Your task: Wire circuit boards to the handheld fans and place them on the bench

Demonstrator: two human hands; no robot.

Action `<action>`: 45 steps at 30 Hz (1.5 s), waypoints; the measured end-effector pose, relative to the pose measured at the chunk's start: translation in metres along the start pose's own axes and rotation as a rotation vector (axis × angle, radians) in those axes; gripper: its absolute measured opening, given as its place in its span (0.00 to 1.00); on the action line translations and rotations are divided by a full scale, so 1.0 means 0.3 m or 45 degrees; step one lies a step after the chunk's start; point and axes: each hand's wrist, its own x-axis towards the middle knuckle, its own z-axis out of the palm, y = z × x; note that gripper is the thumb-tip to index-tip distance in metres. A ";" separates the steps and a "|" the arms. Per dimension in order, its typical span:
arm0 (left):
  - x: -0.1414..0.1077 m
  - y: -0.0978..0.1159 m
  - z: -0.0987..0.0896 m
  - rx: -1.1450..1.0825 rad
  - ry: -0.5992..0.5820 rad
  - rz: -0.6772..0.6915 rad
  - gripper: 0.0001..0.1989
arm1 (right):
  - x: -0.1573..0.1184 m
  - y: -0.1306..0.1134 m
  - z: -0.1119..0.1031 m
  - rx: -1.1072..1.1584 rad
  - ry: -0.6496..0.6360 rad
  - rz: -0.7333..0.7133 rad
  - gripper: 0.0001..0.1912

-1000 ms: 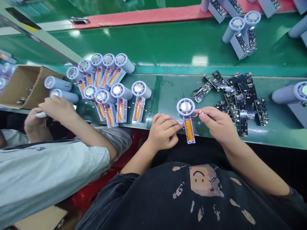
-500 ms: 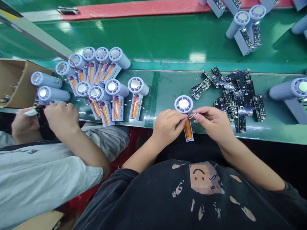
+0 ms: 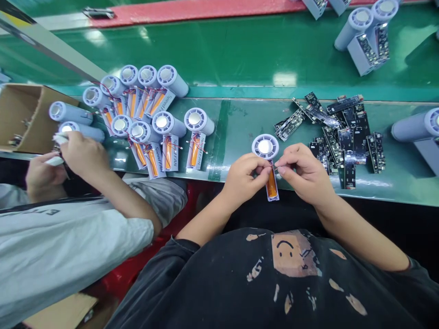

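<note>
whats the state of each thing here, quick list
left hand: fingers closed beside the red wires
right hand: pinching the red wires
fan: lying flat, handle open, orange battery showing
circuit boards: loose in a heap
other fans: grouped, batteries showing
cardboard box: open
co-worker's hand: closed, beside the box

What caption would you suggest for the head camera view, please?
Left hand and right hand pinch red wires at an orange battery below a fan head.
</note>
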 end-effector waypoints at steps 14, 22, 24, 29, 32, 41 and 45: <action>-0.035 -0.012 0.008 0.179 -0.013 0.156 0.05 | -0.002 0.014 0.034 0.584 0.079 0.453 0.15; -0.038 -0.013 -0.024 0.044 0.010 0.117 0.02 | -0.054 0.034 0.037 0.332 0.086 0.327 0.08; -0.044 -0.015 -0.033 0.106 -0.018 0.099 0.04 | -0.057 0.045 0.029 0.332 0.162 0.347 0.07; -0.067 -0.010 -0.050 0.332 -0.244 0.041 0.03 | -0.051 0.046 -0.065 0.079 0.182 0.244 0.10; -0.079 -0.010 -0.060 0.315 -0.230 0.021 0.03 | -0.063 0.042 -0.160 -0.443 0.254 0.171 0.10; -0.089 -0.042 -0.080 0.293 -0.083 -0.030 0.08 | -0.120 0.041 -0.154 -1.447 0.034 0.370 0.16; -0.097 -0.031 -0.119 0.296 0.013 0.011 0.08 | -0.092 0.029 -0.188 -1.422 0.037 0.413 0.08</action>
